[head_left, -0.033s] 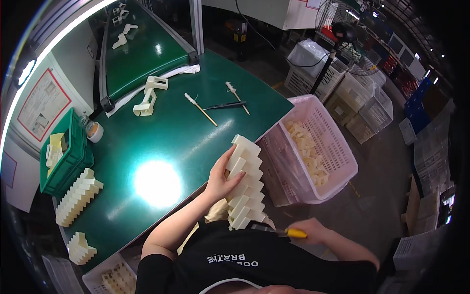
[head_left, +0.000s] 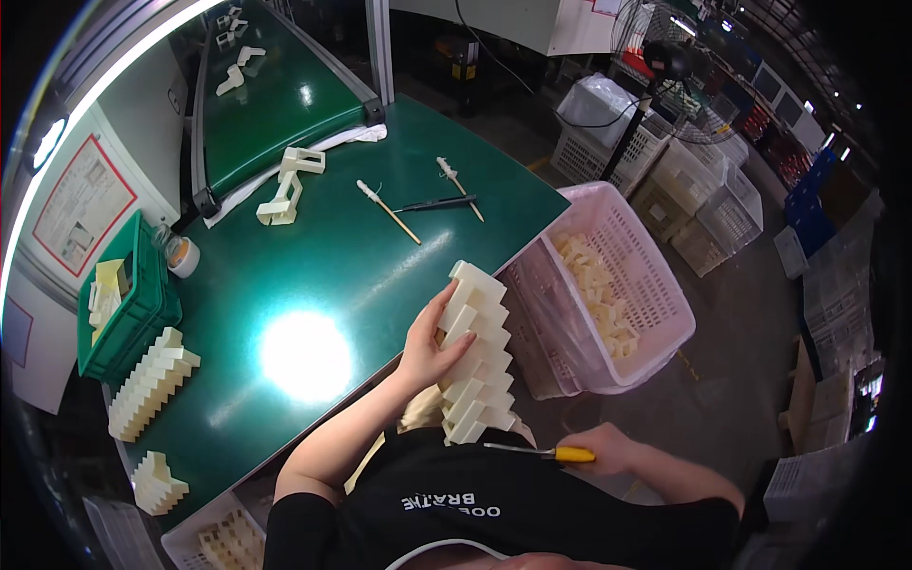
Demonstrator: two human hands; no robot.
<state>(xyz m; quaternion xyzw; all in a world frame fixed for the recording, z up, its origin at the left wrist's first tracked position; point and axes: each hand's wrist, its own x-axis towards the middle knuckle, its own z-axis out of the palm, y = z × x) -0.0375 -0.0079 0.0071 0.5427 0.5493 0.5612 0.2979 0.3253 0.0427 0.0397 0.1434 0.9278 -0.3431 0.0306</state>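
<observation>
My left hand (head_left: 432, 337) is closed round a long stack of nested cream plastic parts (head_left: 480, 347), its thumb over the near face. The stack points away from me, its near end against my black shirt. Low on the right, my right hand (head_left: 608, 448) grips the yellow handle of a tool with a thin metal blade (head_left: 518, 447). That blade points left, close to the stack's near end; whether it touches cannot be told. Two similar stacks, a longer one (head_left: 152, 385) and a shorter one (head_left: 160, 484), lie at the table's left edge.
On the green table (head_left: 313, 261) lie loose cream parts (head_left: 282, 198), two wooden sticks with white-wrapped ends (head_left: 403, 223) and a black pen-like tool (head_left: 437, 203). A green crate (head_left: 142, 313) and a jar (head_left: 182, 256) stand left. A pink basket (head_left: 655, 285) of cream pieces adjoins the right edge.
My right hand and the yellow-handled tool have shifted very slightly, and the blade shows more sharply. My left hand and the stack stay where they were.
</observation>
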